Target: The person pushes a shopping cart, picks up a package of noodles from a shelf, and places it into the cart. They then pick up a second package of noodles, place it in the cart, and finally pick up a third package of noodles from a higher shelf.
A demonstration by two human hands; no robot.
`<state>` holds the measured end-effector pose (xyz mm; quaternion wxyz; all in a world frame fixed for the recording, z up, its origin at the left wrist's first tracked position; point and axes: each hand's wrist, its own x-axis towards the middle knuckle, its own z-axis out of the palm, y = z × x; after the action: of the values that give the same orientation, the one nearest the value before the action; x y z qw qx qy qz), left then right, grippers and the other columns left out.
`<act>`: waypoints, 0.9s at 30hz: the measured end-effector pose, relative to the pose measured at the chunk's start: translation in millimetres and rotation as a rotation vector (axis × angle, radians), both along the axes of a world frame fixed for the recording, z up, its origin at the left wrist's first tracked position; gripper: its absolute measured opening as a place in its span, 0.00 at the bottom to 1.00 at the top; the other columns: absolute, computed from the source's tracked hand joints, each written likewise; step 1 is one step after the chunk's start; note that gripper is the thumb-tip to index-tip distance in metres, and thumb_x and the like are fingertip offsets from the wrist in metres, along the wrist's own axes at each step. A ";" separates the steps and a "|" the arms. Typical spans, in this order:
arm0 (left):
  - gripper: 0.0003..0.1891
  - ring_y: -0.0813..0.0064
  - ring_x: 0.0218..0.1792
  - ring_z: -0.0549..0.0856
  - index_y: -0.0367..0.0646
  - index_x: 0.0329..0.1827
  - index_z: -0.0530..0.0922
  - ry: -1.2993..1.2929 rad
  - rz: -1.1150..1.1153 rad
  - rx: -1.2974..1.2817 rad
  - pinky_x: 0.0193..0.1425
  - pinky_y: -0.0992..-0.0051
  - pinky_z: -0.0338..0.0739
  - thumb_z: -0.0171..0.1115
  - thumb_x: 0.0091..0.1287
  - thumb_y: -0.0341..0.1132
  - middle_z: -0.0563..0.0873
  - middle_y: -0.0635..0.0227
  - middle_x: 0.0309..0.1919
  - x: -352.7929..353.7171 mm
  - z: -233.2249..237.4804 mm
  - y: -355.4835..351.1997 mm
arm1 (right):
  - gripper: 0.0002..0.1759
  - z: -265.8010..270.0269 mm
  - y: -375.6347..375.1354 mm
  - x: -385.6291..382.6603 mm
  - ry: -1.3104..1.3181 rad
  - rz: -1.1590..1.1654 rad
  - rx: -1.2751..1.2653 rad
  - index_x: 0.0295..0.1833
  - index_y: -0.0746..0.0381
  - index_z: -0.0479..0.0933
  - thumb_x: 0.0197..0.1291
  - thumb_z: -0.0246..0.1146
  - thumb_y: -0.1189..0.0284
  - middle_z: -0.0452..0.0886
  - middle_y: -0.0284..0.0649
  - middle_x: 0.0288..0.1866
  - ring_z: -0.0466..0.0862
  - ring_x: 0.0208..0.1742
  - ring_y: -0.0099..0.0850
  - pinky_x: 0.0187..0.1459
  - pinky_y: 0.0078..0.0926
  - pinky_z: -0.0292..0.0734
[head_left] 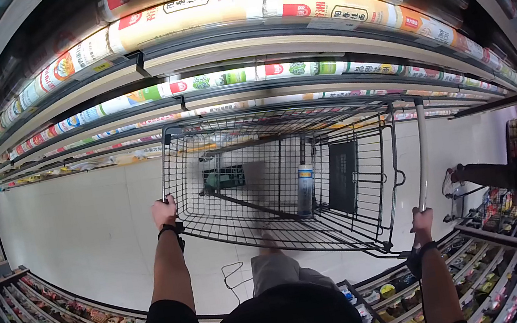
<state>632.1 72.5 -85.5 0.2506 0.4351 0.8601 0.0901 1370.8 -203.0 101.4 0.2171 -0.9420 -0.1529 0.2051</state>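
A black wire shopping cart (241, 221) stands in front of me in a shop aisle. My left hand (164, 211), with a dark band on the wrist, is closed on the basket's left corner rim. My right hand (422, 220) grips the lower end of the cart's pale handle bar (421, 150) on the right. Inside the basket a tall can with a blue and white label (305, 188) stands upright beside a dark flat panel (343, 177). A small dark green item (222, 179) shows through the wire at the far left of the basket.
Long shelves of packaged goods (216, 11) curve across the top of the view, and more stocked shelves (68, 317) run along the bottom. Pale tiled floor (81, 228) lies to the left. Another person (501, 173) is at the right by a display.
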 end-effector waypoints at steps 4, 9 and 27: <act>0.24 0.45 0.32 0.88 0.31 0.30 0.85 0.055 0.003 -0.013 0.44 0.55 0.81 0.59 0.61 0.49 0.85 0.44 0.24 12.7 -2.8 -6.3 | 0.17 -1.7 -3.3 13.1 -0.063 -0.001 -0.027 0.19 0.68 0.65 0.55 0.60 0.71 0.69 0.39 0.13 0.74 0.10 0.33 0.08 0.37 0.72; 0.23 0.49 0.31 0.88 0.30 0.31 0.85 -0.085 0.030 -0.060 0.44 0.57 0.82 0.59 0.63 0.47 0.86 0.46 0.23 41.5 10.9 -9.2 | 0.18 -0.1 -7.8 38.7 -0.128 0.085 -0.058 0.18 0.68 0.64 0.54 0.59 0.71 0.69 0.40 0.13 0.75 0.10 0.34 0.09 0.37 0.72; 0.22 0.45 0.34 0.87 0.31 0.31 0.85 0.097 -0.007 -0.067 0.45 0.55 0.82 0.58 0.64 0.47 0.85 0.42 0.26 191.1 13.1 -40.6 | 0.18 -6.7 -36.5 187.6 -0.036 0.034 -0.005 0.17 0.71 0.66 0.55 0.60 0.72 0.70 0.41 0.12 0.76 0.10 0.35 0.10 0.37 0.72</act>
<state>823.2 31.9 -72.4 0.2234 0.4332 0.8723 0.0392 1558.4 -239.5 94.7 0.2082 -0.9435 -0.1721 0.1921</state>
